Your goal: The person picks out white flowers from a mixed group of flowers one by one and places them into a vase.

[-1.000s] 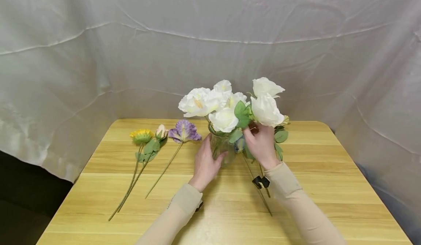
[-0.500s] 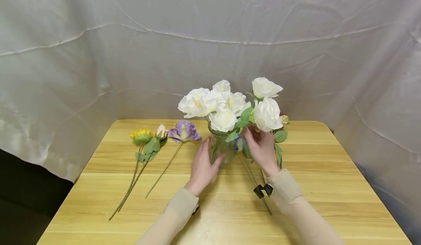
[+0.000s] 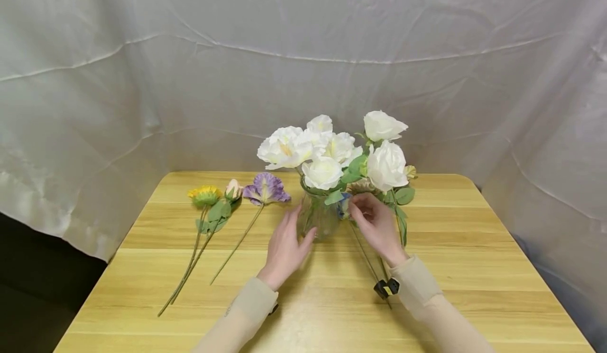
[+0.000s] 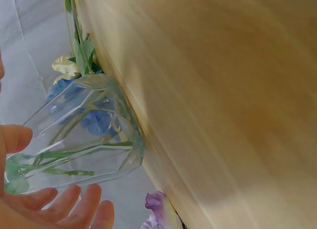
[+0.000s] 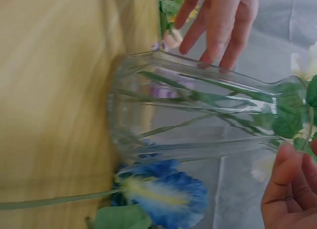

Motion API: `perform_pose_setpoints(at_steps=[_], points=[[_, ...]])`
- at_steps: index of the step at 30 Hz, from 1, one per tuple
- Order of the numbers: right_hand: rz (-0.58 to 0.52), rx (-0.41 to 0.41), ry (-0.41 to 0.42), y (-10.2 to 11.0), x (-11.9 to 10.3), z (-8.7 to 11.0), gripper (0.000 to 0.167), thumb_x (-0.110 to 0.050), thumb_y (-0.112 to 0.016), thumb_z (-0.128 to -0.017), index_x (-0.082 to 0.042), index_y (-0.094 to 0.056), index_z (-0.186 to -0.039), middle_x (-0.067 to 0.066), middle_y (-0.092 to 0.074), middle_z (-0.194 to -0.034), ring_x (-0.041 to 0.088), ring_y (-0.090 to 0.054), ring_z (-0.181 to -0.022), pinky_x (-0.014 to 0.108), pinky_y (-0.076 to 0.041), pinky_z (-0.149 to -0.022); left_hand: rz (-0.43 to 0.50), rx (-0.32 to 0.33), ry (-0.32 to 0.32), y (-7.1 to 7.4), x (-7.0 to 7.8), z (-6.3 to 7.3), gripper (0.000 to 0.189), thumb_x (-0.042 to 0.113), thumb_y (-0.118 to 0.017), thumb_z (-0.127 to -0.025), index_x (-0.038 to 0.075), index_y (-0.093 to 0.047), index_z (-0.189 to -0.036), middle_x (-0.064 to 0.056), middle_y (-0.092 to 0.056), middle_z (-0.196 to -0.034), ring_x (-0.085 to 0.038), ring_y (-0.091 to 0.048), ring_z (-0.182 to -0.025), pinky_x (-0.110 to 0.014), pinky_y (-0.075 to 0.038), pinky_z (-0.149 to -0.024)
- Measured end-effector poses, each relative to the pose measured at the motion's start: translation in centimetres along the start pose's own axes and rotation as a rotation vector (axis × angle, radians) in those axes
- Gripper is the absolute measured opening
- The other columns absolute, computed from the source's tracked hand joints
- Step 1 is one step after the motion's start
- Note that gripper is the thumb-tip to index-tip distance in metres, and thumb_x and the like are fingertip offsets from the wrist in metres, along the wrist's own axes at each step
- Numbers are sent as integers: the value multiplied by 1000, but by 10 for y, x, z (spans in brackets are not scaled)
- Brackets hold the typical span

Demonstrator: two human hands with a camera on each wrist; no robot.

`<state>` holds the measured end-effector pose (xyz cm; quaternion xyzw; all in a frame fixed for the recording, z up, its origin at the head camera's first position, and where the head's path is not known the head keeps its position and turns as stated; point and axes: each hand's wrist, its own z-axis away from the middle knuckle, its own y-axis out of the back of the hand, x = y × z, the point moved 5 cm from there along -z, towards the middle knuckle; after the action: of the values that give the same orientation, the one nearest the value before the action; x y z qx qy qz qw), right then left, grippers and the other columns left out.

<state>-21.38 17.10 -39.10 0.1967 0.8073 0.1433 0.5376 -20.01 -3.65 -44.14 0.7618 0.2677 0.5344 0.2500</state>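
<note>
A clear glass vase point(image 3: 319, 221) stands upright on the table, its green stems showing through the faceted wall in both wrist views. White flowers point(image 3: 286, 148) fan out above its rim, with two white roses point(image 3: 386, 166) leaning to the right. My left hand point(image 3: 286, 247) is at the vase's left side, fingers extended and thumb apart, holding nothing. My right hand point(image 3: 377, 226) is to the right of the vase, fingers loosely bent; in the right wrist view its fingertips point(image 5: 286, 155) are just beside the neck. A blue flower point(image 5: 168, 194) lies close to the vase's base.
On the left of the wooden table point(image 3: 142, 290) lie a yellow flower point(image 3: 205, 196), a pink rosebud point(image 3: 233, 189) and a purple flower point(image 3: 265, 188). More stems and green leaves point(image 3: 404, 196) lie behind my right hand. A grey curtain point(image 3: 303, 79) surrounds the table.
My right hand has let go of the white roses' stem and dropped lower; the roses stay leaning in the vase. My left hand has drawn back slightly down and left from the glass.
</note>
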Motion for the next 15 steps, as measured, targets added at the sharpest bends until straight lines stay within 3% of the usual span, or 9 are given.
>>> perform_pose_setpoints(at_steps=[8, 15], points=[[99, -136, 5, 0, 23, 17, 14, -13, -64, -97, -3, -69, -104, 10, -72, -89, 6, -64, -75, 19, -55, -62, -47, -115, -15, 4, -5, 13, 61, 34, -64, -98, 5, -46, -148, -21, -54, -146, -41, -56, -130, -58, -46, -111], [150, -229, 67, 22, 47, 33, 15, -4, -64, -95, -1, -68, -110, 17, -73, -101, 15, -70, -85, 22, -61, -67, -98, -198, -51, 16, -18, 26, 57, 33, -62, -99, 5, -49, -146, -18, -57, -144, -38, -58, -129, -56, -48, -110]])
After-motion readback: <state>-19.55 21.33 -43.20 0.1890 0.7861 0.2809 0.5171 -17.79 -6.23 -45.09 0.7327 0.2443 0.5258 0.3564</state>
